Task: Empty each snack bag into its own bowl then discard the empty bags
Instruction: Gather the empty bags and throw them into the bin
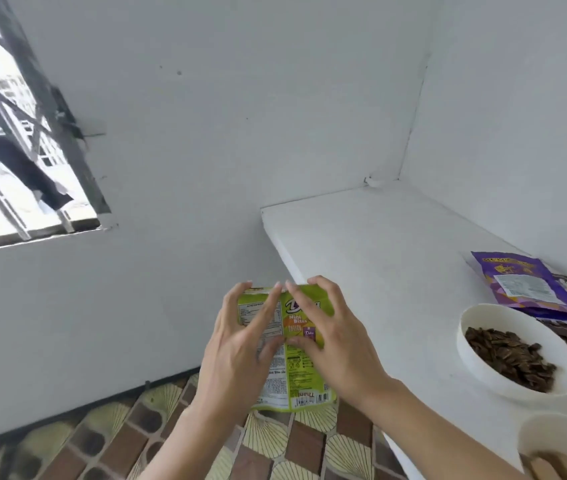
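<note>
Green bag (304, 358) held up in the air by both hands, well left of the seed bowl (504, 315) and beyond the edge of the counter (379, 244) that bowl stands on; tiled floor (102, 445) shows under it. The bag's long axis runs straight away from the person, its far short edge at the fingertips and its barcode end hanging nearest the body. Left hand (240, 344) covers the bag's left half, fingers spread up its face to the far edge. Right hand (330, 327) takes the half nearer the seed bowl, fingers hooked over the far edge, thumb pressed at mid-face. Both hands meet at the centre of that far edge, so the bag is pinched from two sides, neither hand loose. Bag looks fairly flat; whether the far edge is sealed or already torn cannot be told. Purple bag (531, 289) lies flat just behind the seed bowl. Near bowl (545, 427) sits in front of the seed bowl, contents mostly hidden. Judgement: any pour or tear turns on that far edge. The right hand is the nearer to the bowls, so the bag would have to swing right, over the counter.
</note>
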